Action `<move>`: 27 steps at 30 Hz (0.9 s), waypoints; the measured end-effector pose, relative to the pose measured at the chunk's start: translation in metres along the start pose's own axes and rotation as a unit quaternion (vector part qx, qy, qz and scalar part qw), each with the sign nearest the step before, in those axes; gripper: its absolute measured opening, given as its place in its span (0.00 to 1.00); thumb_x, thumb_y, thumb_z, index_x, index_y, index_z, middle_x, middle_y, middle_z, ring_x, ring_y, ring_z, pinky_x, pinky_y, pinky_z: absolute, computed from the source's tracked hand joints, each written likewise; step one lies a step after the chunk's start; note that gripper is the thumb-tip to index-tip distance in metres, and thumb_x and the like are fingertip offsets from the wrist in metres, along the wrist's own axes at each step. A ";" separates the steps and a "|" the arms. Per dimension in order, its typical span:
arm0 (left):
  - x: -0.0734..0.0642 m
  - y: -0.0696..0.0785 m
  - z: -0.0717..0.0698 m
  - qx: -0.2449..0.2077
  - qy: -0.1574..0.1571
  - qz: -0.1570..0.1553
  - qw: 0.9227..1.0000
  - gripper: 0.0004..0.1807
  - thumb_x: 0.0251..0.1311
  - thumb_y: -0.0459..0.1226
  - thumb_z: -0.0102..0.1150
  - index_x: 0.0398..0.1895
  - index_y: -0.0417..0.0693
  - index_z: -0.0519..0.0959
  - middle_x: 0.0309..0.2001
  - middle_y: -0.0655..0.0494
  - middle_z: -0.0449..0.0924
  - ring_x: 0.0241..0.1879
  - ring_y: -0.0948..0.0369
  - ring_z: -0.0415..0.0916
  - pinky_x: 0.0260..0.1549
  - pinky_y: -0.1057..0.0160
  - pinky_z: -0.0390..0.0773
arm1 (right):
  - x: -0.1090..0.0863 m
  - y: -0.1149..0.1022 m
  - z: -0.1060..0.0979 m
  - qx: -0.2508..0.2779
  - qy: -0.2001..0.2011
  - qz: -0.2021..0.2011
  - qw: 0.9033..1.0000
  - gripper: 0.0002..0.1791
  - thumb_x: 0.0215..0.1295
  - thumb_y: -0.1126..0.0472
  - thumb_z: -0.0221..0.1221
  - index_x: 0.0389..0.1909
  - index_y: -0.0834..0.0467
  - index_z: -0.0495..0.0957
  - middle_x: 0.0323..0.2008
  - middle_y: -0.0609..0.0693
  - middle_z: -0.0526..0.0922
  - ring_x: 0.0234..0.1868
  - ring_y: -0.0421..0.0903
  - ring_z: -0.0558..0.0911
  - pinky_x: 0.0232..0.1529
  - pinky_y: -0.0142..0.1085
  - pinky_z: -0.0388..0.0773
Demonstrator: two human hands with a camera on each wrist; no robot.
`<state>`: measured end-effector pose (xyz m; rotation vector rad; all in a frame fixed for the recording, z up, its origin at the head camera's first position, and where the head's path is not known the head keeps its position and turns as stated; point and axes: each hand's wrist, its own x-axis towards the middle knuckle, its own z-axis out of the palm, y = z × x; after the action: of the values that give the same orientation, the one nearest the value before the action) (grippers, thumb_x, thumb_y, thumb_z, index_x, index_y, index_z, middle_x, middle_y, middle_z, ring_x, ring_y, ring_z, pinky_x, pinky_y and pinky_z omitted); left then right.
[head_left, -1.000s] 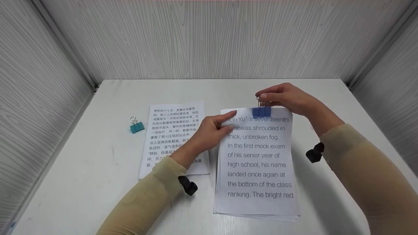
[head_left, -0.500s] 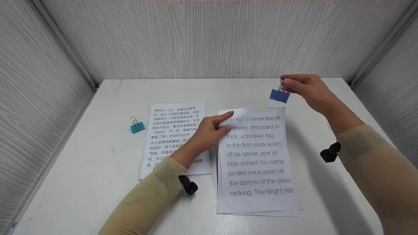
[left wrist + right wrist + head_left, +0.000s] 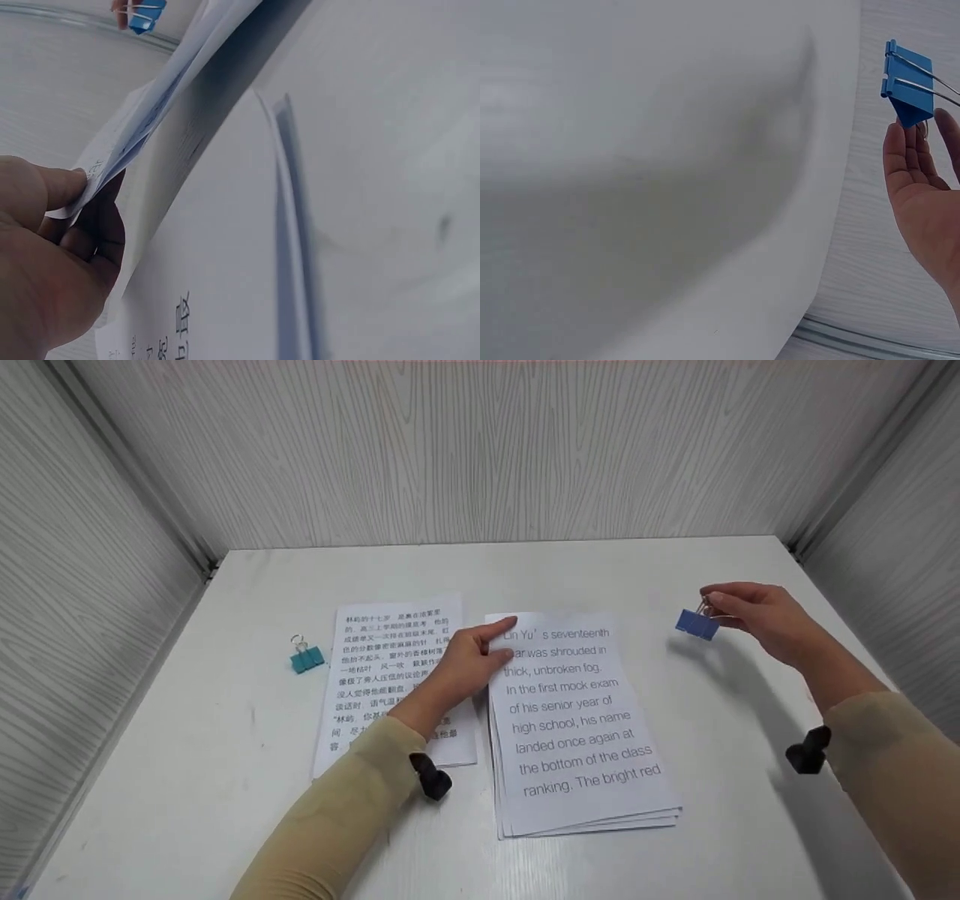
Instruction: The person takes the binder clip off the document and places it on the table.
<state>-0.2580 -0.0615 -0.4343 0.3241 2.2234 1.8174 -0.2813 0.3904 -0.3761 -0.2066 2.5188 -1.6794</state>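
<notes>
My left hand (image 3: 466,664) pinches the upper left edge of a stack of printed English sheets (image 3: 570,720). In the left wrist view the thumb (image 3: 64,186) lies on top and the fingers are curled beneath, with the sheets fanned slightly apart. My right hand (image 3: 769,619) holds a blue binder clip (image 3: 697,625) by its wire handles, above the table to the right of the stack. The right wrist view shows the clip (image 3: 911,82) at the fingertips, touching no paper.
A second stack of sheets with Chinese print (image 3: 390,660) lies left of the English one, partly under my left forearm. Left of that lies a teal binder clip (image 3: 307,659). Pale panels (image 3: 480,450) enclose the white table (image 3: 187,750) at the back and sides.
The blue binder clip has come off the top edge of the English sheets and moved right with my right hand, then lower. The sheets' far end has shifted left; my left hand keeps its pinch.
</notes>
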 end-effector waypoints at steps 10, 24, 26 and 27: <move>0.007 -0.005 -0.006 0.010 0.020 -0.023 0.999 0.30 0.77 0.33 0.59 0.79 0.57 0.70 0.64 0.52 0.83 0.38 0.54 0.89 0.40 0.62 0.86 | -0.011 0.031 -0.015 -0.001 -0.006 0.045 0.999 0.21 0.81 0.52 0.59 0.66 0.58 0.81 0.54 0.40 0.86 0.54 0.36 0.84 0.55 0.25 0.80; 0.015 0.005 0.003 0.076 0.007 -0.032 0.997 0.32 0.78 0.35 0.58 0.82 0.53 0.66 0.73 0.51 0.75 0.56 0.58 0.81 0.64 0.59 0.75 | -0.022 0.047 -0.025 -0.049 0.011 0.098 0.994 0.36 0.78 0.42 0.60 0.72 0.66 0.73 0.50 0.34 0.86 0.51 0.31 0.84 0.52 0.25 0.81; 0.016 0.006 0.004 0.089 0.005 -0.034 0.995 0.32 0.78 0.36 0.58 0.82 0.54 0.65 0.75 0.53 0.72 0.65 0.58 0.76 0.71 0.59 0.69 | -0.022 0.048 -0.025 -0.052 0.014 0.104 0.993 0.37 0.79 0.42 0.60 0.73 0.68 0.72 0.49 0.34 0.87 0.50 0.31 0.84 0.52 0.25 0.81; 0.017 0.007 0.005 0.096 0.004 -0.034 0.995 0.33 0.77 0.36 0.59 0.83 0.54 0.65 0.77 0.54 0.70 0.69 0.59 0.72 0.74 0.59 0.65 | -0.023 0.048 -0.025 -0.051 0.015 0.106 0.993 0.37 0.79 0.42 0.59 0.73 0.68 0.71 0.48 0.34 0.87 0.50 0.31 0.84 0.52 0.25 0.81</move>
<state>-0.2721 -0.0504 -0.4294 0.2739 2.3893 1.5790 -0.2658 0.4355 -0.4108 0.0779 2.5459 -1.4863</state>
